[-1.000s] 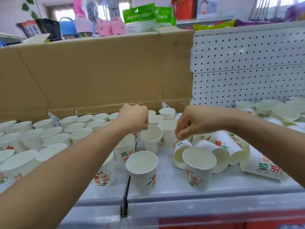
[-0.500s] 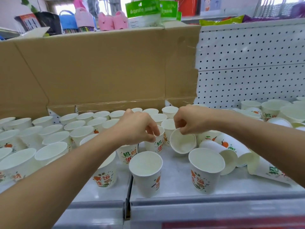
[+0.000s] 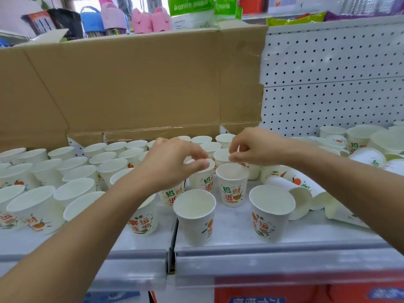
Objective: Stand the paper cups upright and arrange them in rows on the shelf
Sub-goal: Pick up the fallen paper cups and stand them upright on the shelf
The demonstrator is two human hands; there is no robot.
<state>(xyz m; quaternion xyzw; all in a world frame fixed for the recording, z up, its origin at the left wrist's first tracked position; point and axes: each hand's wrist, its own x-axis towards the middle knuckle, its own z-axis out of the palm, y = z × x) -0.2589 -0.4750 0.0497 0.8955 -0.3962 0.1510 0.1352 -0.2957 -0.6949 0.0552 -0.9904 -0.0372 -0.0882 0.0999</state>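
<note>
While the left hand (image 3: pixel 175 165) curls over the middle of the frame, its thumb and forefinger pinch the rim of a printed cup (image 3: pixel 204 181) that stands upright on the shelf (image 3: pixel 229 228). Just right of it, the right hand (image 3: pixel 255 147) hangs with its fingers curled and the tips drawn together, close above the far rim of a second cup (image 3: pixel 232 189), which is also upright. Whether those tips touch that rim cannot be told. Both cups are white with red and green characters and stand side by side, behind a front cup (image 3: pixel 194 217) near the shelf's edge. To the lower right of centre stands the right front cup (image 3: pixel 271 213), mouth up. Beyond it, toward the right of the frame, tipped cups (image 3: pixel 306 186) lie on their sides. Across the left of the frame, rows of cups (image 3: pixel 72 169) stand upright and close together. A cluster of cups (image 3: pixel 358 141) crowds the far right edge, some upright and some tilted. Along the back, a brown cardboard sheet (image 3: pixel 131 84) stands at left and centre, and a white pegboard (image 3: pixel 328 73) fills the upper right.
</note>
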